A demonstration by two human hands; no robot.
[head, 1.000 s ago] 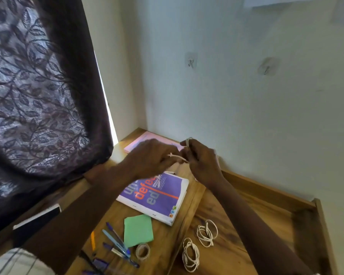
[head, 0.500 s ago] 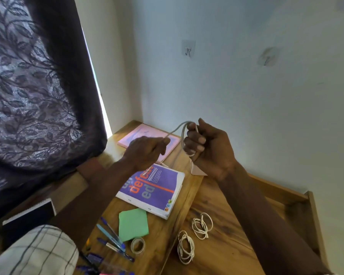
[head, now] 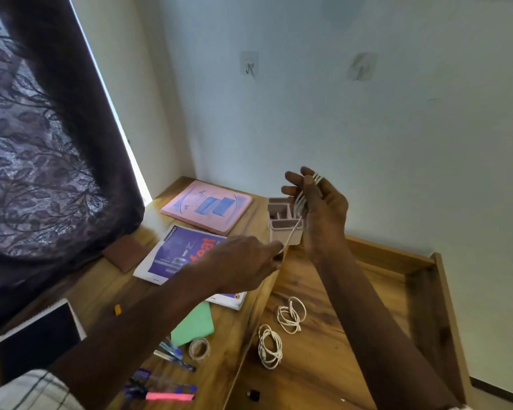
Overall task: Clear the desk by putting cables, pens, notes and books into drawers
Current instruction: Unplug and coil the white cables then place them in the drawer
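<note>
Dropping below and left of where it was half a second ago, the left hand [head: 243, 261] has pulled away from the right hand [head: 323, 211], whose fist has loosened. Nearest, below the right fingers [head: 292, 176], two coiled cables [head: 290, 315] lie side by side in the open drawer [head: 382, 291]. The left fingers [head: 274, 255] pinch one end of the white cable [head: 293, 231], thin and round, stretched taut up to the right. Its other turns are looped around the right hand, held upright with fingers half spread and the thumb over the loops. Just behind both hands a pink organiser [head: 281, 223], hidden before, stands on the bench [head: 107, 291]. Left of the fingers lie a purple book [head: 175, 253] and, farther off, a pink book [head: 207, 207].
</note>
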